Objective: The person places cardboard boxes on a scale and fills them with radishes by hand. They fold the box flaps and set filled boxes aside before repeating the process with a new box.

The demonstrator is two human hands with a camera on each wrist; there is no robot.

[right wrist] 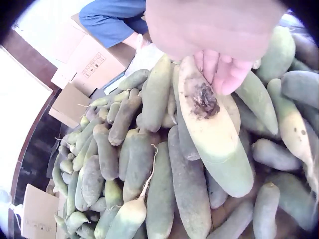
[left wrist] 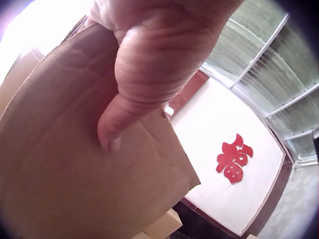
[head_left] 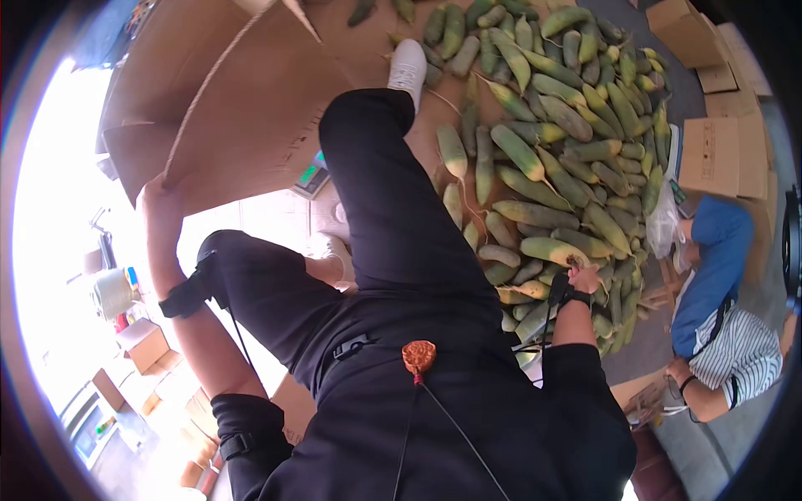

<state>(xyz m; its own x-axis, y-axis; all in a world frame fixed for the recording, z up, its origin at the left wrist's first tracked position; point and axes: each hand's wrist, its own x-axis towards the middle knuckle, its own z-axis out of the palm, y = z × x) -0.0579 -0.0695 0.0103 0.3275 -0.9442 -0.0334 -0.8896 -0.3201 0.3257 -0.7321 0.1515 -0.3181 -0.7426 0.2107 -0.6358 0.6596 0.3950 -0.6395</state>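
Observation:
My left hand (head_left: 161, 203) grips the edge of a large cardboard sheet (head_left: 242, 117); in the left wrist view the thumb lies flat along the cardboard's (left wrist: 65, 144) near face, the other fingers mostly hidden behind it. At the near side of a big heap, my right hand (head_left: 586, 279) holds a green radish (right wrist: 222, 154) by its pale, tapered end. A dark, rotten-looking hollow marks the radish close to my fingers (right wrist: 230, 74). Around and beneath it lie many other green radishes (head_left: 535, 200), some with thin root tails.
Another person in a striped shirt (head_left: 743, 351) sits right of the heap, near a clear plastic bag (head_left: 662, 221). Cardboard boxes (head_left: 710, 154) stand behind. A scale with a green display (head_left: 311, 175) is by my knee. My white shoe (head_left: 408, 71) touches the heap's edge.

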